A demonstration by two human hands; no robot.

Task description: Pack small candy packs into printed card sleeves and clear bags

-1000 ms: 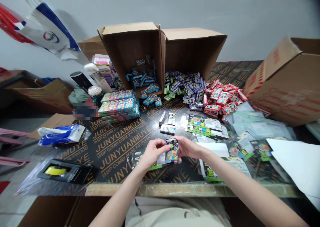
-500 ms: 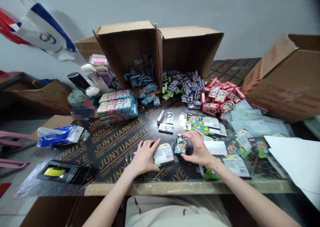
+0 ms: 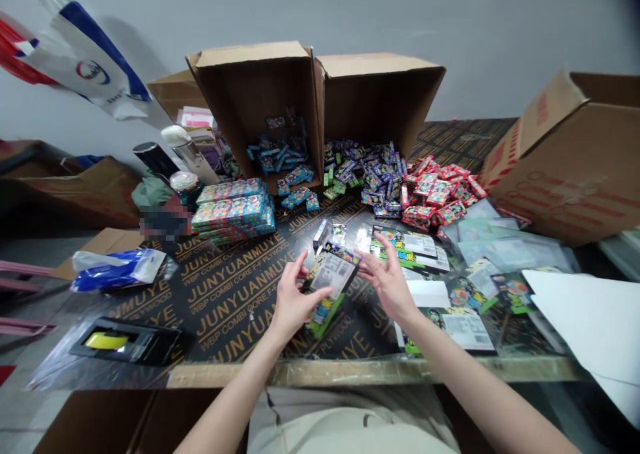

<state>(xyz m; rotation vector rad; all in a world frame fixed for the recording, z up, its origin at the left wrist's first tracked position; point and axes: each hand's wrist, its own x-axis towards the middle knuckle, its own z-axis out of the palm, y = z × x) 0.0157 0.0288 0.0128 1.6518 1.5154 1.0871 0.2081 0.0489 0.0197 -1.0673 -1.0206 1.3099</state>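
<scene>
My left hand [image 3: 295, 297] holds a flat printed packet [image 3: 333, 274], tilted above the table, with its thumb across the front. The packet is black and green with a pale label panel. At the packet's upper right corner is my right hand [image 3: 387, 277], fingers spread and fingertips close to the edge; whether they touch it is unclear. Just behind the packet stand small purple-and-white boxes, one upright on its narrow side [image 3: 321, 233] and another lying face up [image 3: 339, 233]. Purple edging shows along the packet's top, partly hidden.
Two cartons lie open at the back, spilling blue boxes [image 3: 300, 174] and purple boxes [image 3: 385, 174]. Red boxes [image 3: 440, 191] are heaped beside them. Stacked blue packs [image 3: 233, 207] and a tape dispenser [image 3: 125, 341] are left; more printed packets [image 3: 465, 327] and white sheets [image 3: 585, 327] lie right.
My left hand has lifted the packet off the table and turned it, moving it away from me. My right hand has moved up, its fingers spreading; the small box it held is no longer distinct.
</scene>
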